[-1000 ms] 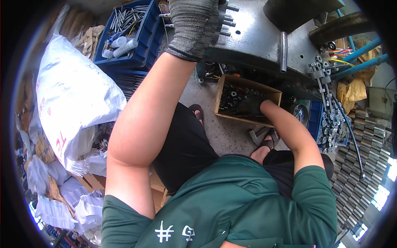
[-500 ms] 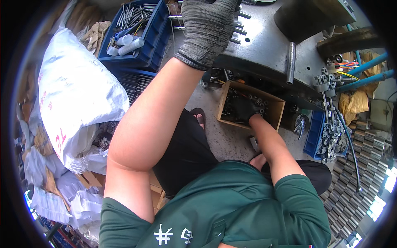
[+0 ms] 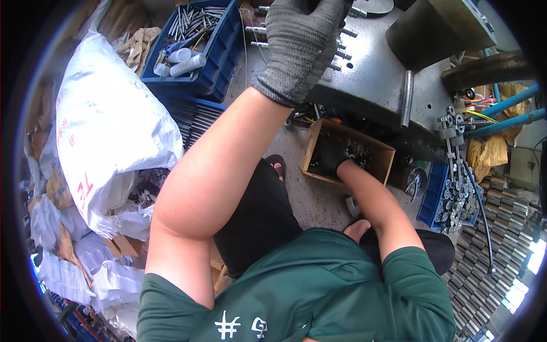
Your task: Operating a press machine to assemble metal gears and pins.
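Note:
My left hand (image 3: 302, 48), in a grey knit glove, reaches to the top edge of the view over the metal workbench (image 3: 376, 68). Several short metal rods (image 3: 345, 43) stick out on both sides of it; its fingers are mostly cut off or hidden. My right hand (image 3: 332, 155), in a black glove, is down inside a wooden box (image 3: 347, 128). Small dark and shiny metal parts (image 3: 360, 153) lie beside it there. Shadow hides the right fingers, so I cannot make out what they hold, if anything.
To the left stand a blue crate (image 3: 213, 77) of metal pins and white plastic pieces, and a large white sack (image 3: 114, 125). A metal bar (image 3: 407, 98) juts over the bench edge. On the right are hung metal fittings (image 3: 453, 188) and stacked metal cylinders (image 3: 490, 245).
The view has shifted a little, so bench and crate sit lower and further right. My right hand has moved slightly left within the box. The left hand stays among the rods.

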Action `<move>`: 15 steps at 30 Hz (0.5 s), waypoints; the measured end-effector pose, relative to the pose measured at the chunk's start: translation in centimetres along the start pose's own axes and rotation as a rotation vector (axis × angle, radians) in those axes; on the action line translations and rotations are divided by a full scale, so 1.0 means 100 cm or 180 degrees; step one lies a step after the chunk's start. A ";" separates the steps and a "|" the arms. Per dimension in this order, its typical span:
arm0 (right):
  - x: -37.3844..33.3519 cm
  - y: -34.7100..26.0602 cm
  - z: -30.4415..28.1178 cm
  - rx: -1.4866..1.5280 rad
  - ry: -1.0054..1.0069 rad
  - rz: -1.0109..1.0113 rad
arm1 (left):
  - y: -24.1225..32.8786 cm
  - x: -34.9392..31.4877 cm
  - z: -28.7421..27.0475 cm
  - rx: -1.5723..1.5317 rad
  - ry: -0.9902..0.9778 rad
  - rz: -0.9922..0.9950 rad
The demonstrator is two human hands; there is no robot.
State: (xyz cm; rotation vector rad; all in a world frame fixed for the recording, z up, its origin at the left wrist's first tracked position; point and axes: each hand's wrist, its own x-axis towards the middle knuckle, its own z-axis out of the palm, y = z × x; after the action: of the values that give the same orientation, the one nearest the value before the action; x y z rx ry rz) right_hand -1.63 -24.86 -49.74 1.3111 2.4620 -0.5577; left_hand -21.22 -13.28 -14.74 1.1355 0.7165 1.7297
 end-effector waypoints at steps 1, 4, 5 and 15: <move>0.000 -0.003 0.010 0.0074 0.0563 0.0115 | 0.004 -0.001 0.000 0.0490 0.0012 0.0002; 0.006 -0.030 0.026 -0.0671 0.0751 0.0007 | 0.009 -0.006 -0.006 -0.0023 0.0144 -0.0290; 0.008 -0.036 0.017 -0.0642 0.0558 -0.0066 | 0.006 -0.004 -0.004 -0.0307 0.0353 0.0034; 0.005 -0.036 -0.014 -0.0111 0.0068 0.0025 | 0.014 0.007 -0.035 -0.0489 0.0878 -0.0608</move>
State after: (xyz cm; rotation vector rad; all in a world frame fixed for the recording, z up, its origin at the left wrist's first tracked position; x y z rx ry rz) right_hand -5.04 -25.71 -47.98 1.3193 2.4713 -0.4992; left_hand -25.11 -13.19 -14.72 0.7077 0.8150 1.7612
